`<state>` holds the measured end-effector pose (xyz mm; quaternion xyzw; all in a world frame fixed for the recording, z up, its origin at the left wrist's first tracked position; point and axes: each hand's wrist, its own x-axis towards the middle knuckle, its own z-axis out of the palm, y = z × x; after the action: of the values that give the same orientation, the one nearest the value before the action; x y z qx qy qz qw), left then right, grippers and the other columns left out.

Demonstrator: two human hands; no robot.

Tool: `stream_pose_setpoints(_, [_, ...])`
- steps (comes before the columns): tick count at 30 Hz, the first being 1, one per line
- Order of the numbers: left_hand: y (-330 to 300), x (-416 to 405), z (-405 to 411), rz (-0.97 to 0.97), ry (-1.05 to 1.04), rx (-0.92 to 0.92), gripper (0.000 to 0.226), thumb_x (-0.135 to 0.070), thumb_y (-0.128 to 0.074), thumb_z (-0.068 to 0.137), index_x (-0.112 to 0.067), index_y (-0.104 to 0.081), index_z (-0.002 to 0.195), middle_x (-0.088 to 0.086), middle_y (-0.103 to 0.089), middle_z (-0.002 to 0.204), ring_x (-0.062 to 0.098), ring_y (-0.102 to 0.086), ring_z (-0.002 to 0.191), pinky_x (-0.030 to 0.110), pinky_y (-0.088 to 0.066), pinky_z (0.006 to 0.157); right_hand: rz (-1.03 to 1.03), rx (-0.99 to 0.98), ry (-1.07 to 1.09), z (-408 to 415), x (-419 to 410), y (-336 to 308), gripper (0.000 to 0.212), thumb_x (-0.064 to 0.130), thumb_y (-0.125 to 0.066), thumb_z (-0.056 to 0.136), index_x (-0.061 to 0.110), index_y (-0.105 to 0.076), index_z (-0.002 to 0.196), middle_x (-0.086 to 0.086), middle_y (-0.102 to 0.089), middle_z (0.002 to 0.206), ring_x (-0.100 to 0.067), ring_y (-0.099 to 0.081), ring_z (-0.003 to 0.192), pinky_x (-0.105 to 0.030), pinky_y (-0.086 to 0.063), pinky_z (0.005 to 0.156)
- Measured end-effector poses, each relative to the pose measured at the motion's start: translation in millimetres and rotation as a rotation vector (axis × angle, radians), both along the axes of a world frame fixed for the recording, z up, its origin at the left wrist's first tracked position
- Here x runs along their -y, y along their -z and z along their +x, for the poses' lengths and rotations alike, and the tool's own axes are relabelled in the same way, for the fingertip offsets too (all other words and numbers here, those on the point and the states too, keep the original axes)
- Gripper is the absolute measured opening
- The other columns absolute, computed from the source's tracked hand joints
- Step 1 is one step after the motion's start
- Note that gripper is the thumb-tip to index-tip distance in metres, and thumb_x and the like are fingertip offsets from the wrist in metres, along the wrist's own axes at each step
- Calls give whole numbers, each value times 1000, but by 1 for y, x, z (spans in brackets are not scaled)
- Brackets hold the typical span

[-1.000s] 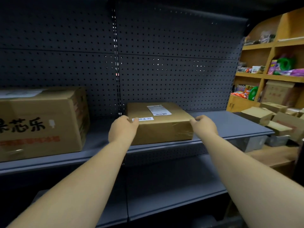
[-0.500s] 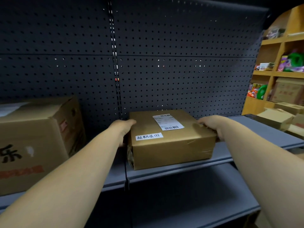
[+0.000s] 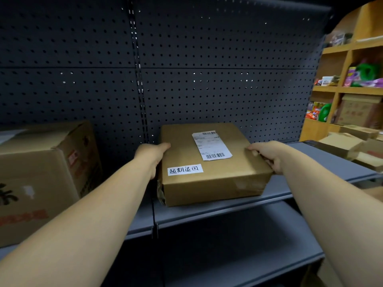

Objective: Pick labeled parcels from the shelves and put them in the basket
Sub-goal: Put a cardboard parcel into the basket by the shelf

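Observation:
A flat brown parcel (image 3: pixel 211 179) lies on the grey metal shelf (image 3: pixel 228 210), at its front edge. It carries a white barcode label and a white strip with handwritten characters. My left hand (image 3: pixel 152 155) grips the parcel's left side, thumb on the top edge. My right hand (image 3: pixel 267 156) grips its right side, fingers curled over the top edge. The parcel's underside and both palms are hidden. No basket is in view.
A large printed carton (image 3: pixel 47 175) stands on the same shelf to the left. A dark pegboard wall (image 3: pixel 207 79) backs the shelving. A lower shelf (image 3: pixel 228 264) runs beneath. Wooden shelves with goods (image 3: pixel 352 85) and several loose boxes (image 3: pixel 344 143) are at the right.
Both hands have slid from the parcel's front corners back along its sides and closed on it. The view has come closer to the shelf.

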<state>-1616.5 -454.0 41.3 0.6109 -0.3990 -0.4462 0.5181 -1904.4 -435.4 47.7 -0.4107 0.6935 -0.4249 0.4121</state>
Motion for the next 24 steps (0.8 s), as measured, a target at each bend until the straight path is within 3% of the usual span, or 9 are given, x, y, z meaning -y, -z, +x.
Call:
stream_pose_setpoints(2, [-1,-7,-1,-50,7,-19,18,-29,-72,81,-13,-64,85,9,-67,87,24,-64,71,29,-47,52,-52,8,25,-2,-7,2,27,32,-70,81,9,-56,75,-15,-64,101,-33,-62,93,-46,-53,84])
stream_pose_setpoints(5, [0,-20,-3,-124,8,-33,43,-29,-73,80,-16,-62,119,8,-68,104,23,-65,82,28,-48,54,-100,48,44,-4,-19,8,30,35,-72,79,8,-60,86,-13,-66,97,-30,-63,84,-41,-55,74])
stream_pose_setpoints(8, [0,-35,-6,-211,-4,-41,43,-26,-73,80,-18,-61,120,2,-68,96,18,-65,79,27,-50,55,-166,48,63,-6,-32,14,44,39,-70,79,11,-61,112,-10,-64,108,-31,-61,97,-45,-53,86])
stream_pose_setpoints(11, [3,-53,-13,-274,-22,-26,38,-24,-73,80,-21,-63,116,-2,-69,91,15,-67,76,26,-52,53,-246,-12,88,-7,-51,19,51,44,-66,80,17,-57,122,-4,-59,118,-29,-54,107,-47,-49,93])
stream_pose_setpoints(17, [11,-88,-32,-385,-37,-1,46,-23,-71,81,-23,-58,125,-3,-67,108,13,-66,86,36,-57,75,-351,-36,147,-15,-94,25,34,45,-63,82,23,-58,108,2,-62,109,-25,-56,101,-46,-50,90])
stream_pose_setpoints(24, [18,-126,-74,-455,27,11,44,-26,-69,83,-27,-58,125,-9,-66,112,11,-64,96,38,-55,87,-479,-31,295,-45,-149,43,30,44,-64,81,26,-59,105,7,-63,103,-15,-54,90,-32,-36,66])
